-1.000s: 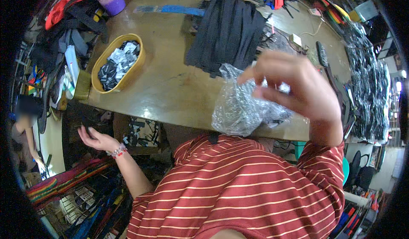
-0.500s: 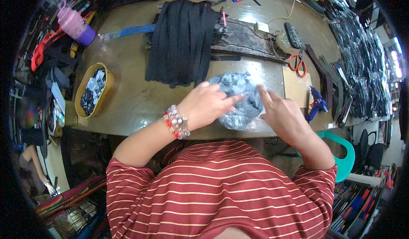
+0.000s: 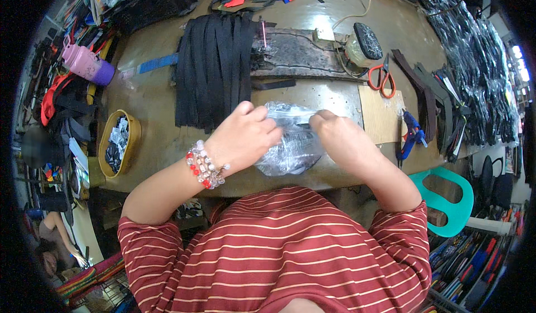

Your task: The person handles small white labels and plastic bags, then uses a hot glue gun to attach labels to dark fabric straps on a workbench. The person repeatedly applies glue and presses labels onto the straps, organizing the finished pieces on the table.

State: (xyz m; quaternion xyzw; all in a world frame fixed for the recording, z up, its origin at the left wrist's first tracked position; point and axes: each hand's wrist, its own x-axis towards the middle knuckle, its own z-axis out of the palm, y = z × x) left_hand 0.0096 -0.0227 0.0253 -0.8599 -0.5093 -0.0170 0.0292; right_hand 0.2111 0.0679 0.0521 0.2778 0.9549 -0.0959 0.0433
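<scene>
A clear, crinkled plastic bag (image 3: 290, 154) with something dark inside lies at the table's near edge, in front of my body. My left hand (image 3: 245, 134), with beaded bracelets at its wrist, has its fingers curled around the bag's upper left side. On the opposite side, my right hand (image 3: 343, 140) pinches the upper right edge of the bag. The plastic is drawn up between both hands, and its glare hides what exactly it contains. Just beyond my left hand lies a thick bundle of black fabric strips (image 3: 215, 70).
To the left stand a yellow basket (image 3: 135, 145) of small pieces and a pink-purple bottle (image 3: 89, 64). Scissors (image 3: 382, 81), a cardboard piece (image 3: 377, 109) and a blue glue gun (image 3: 412, 129) lie right. Plastic-wrapped stacks (image 3: 469, 67) line the far right; a green stool (image 3: 458, 218) stands below.
My hands have closed on the bag's upper edges, where fingers were more outstretched before. The bag's top is now gathered up between them. The whole view has shifted slightly.
</scene>
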